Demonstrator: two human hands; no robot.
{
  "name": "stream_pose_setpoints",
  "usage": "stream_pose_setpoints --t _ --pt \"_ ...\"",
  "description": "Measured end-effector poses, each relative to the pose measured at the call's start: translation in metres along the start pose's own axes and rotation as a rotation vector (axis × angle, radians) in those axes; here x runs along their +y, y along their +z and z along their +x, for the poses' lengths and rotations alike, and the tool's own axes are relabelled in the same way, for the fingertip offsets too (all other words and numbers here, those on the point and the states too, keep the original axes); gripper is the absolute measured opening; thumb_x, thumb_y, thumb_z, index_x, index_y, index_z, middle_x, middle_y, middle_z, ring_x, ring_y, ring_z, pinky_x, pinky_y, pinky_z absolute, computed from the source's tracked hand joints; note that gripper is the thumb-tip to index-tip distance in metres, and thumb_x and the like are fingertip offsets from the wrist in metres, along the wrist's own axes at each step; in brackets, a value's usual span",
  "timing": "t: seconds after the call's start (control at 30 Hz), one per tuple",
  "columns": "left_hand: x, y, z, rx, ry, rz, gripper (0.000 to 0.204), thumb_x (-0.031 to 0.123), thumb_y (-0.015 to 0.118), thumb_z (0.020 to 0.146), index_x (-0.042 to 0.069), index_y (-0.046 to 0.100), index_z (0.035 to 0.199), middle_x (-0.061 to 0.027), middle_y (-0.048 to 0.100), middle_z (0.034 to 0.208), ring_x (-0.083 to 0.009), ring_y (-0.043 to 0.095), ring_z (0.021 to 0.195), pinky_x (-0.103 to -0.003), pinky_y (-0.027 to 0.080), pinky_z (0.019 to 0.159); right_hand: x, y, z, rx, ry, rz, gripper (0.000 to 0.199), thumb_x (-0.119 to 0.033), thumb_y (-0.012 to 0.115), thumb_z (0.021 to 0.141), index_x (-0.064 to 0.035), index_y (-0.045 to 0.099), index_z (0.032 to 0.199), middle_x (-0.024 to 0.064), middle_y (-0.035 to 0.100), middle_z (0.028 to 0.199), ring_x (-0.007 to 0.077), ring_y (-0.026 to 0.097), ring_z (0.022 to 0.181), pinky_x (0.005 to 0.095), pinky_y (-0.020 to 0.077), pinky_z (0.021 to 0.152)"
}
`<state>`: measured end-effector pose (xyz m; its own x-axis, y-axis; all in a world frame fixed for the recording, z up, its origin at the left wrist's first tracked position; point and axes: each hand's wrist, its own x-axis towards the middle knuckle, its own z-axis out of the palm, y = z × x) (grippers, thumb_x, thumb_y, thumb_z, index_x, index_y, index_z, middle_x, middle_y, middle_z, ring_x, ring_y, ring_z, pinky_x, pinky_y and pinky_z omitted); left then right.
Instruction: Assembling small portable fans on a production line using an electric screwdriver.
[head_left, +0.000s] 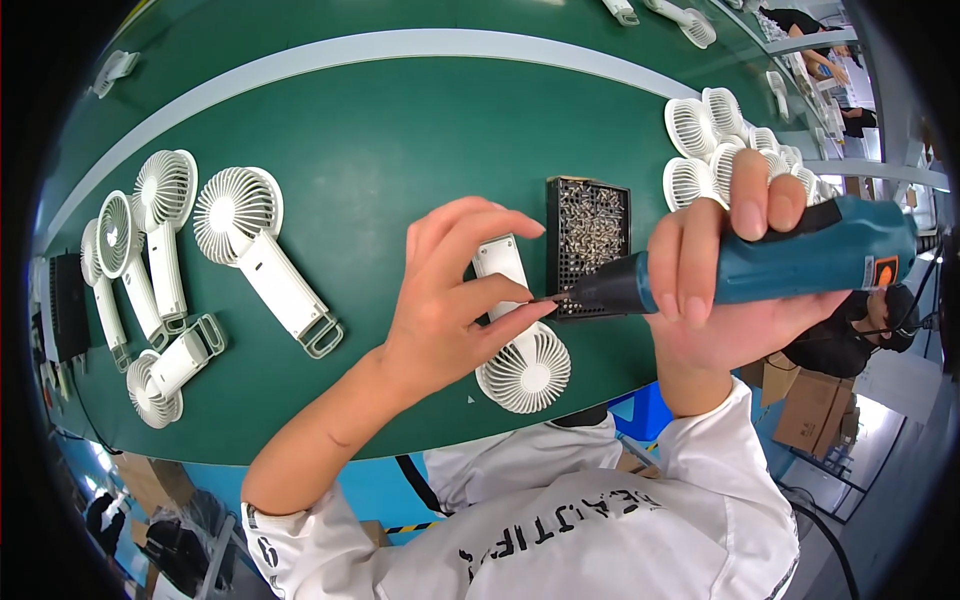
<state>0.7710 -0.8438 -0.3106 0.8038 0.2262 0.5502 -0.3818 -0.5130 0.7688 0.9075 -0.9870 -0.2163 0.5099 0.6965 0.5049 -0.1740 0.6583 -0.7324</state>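
Observation:
My right hand (715, 240) is wrapped round a teal electric screwdriver (820, 250) with a black nose, held level and pointing left. The thumb and forefinger of my left hand (445, 290) pinch together right at the tip of its bit (556, 297); whatever lies between them is too small to make out. Beneath the left fingers, a white handheld fan (535, 375) lies on the green table, its round grille toward me and its handle partly covered. A black tray (552, 225) full of small screws (592, 225) stands just right of that fan, partly behind the screwdriver.
Another white fan (285, 290) lies left of my left hand, with several more at the far left (165, 190). A heap of fans (705, 140) stands at the right. A pale strip (420, 42) crosses the table's far side. A co-worker (850, 330) sits at the right.

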Motion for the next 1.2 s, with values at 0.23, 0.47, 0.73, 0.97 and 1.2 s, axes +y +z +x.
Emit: stream_pose_setpoints --t 0.23,0.47,0.73,0.97,1.2 --pt "-0.004 -0.007 0.005 -0.098 0.036 0.037 0.017 0.006 0.082 0.061 0.004 0.068 0.071 -0.0052 0.062 0.117 -0.0272 0.054 0.109 -0.039 0.041 0.089 0.019 0.0 0.019 -0.177 0.064 -0.023 0.066 -0.068 0.054 0.085 -0.0066 0.046 0.106 0.0075 0.047 0.105 0.0188 0.057 0.05 0.0311 0.0441 0.041" --pt "-0.003 0.0 -0.004 0.121 -0.214 0.181 0.022 0.005 0.081 0.064 0.002 0.069 0.082 -0.0056 0.059 0.12 -0.0257 0.055 0.101 -0.035 0.047 0.076 0.045 0.001 0.023 -0.161 -0.024 -0.1 0.084 -0.082 0.047 0.078 -0.0034 0.049 0.108 0.0112 0.047 0.104 0.0213 0.055 0.047 0.0357 0.0442 0.041" --pt "-0.006 0.002 -0.007 0.151 -0.263 0.133 0.021 0.005 0.082 0.063 0.002 0.067 0.078 -0.0063 0.058 0.113 -0.0234 0.056 0.094 -0.032 0.047 0.068 0.047 0.006 0.024 -0.116 -0.021 -0.109 0.086 -0.084 0.046 0.076 -0.0038 0.049 0.107 0.0107 0.047 0.103 0.0206 0.055 0.047 0.035 0.0441 0.041" --pt "-0.005 0.001 -0.009 0.157 -0.277 0.143 0.023 0.005 0.082 0.062 0.003 0.065 0.076 -0.007 0.057 0.113 -0.0235 0.055 0.093 -0.033 0.047 0.067 0.055 0.013 0.019 -0.066 0.079 -0.128 0.086 -0.084 0.049 0.074 -0.0031 0.049 0.101 0.0113 0.048 0.098 0.0213 0.056 0.047 0.0353 0.0451 0.043" --pt "-0.005 -0.003 -0.012 0.117 -0.293 0.132 0.024 0.004 0.08 0.061 0.002 0.064 0.079 -0.0081 0.056 0.116 -0.0253 0.055 0.095 -0.034 0.048 0.071 0.053 0.029 0.014 -0.02 0.022 -0.15 0.079 -0.08 0.05 0.078 -0.0037 0.047 0.097 0.0096 0.048 0.095 0.0202 0.055 0.047 0.0331 0.0434 0.04"
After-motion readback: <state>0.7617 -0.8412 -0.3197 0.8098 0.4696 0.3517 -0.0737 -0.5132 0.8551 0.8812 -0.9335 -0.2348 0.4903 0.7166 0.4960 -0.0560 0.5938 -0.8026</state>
